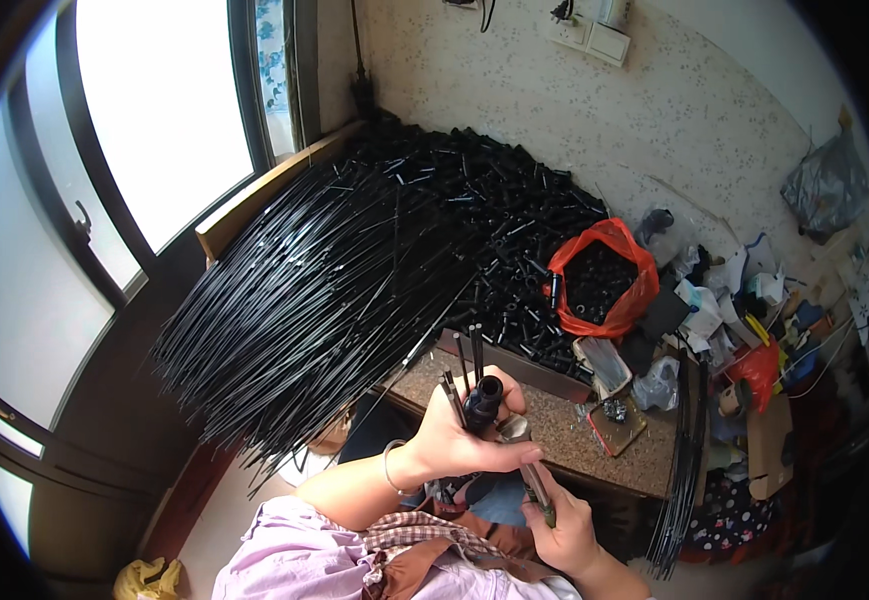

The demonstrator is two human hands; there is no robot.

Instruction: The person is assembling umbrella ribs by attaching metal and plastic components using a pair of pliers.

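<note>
Table (659, 455): stone-like, speckled, low sheen
Board (254, 205) at the table's left edge: smooth wood
Rods (294, 280) past the table's front left corner: smooth, glossy; metal or plastic, cannot tell
Tube pile (454, 160) toward the table's back edge: plastic-looking, mostly matt, small glints
Red bag (646, 285) near the table's right edge: thin, crinkled, shiny plastic
Held tube (484, 398): smooth, glossy, plastic-looking
Tool (536, 485): metal-looking shaft
Bracelet (388, 468): polished metal
Sleeve (284, 540): soft matt cloth
</note>
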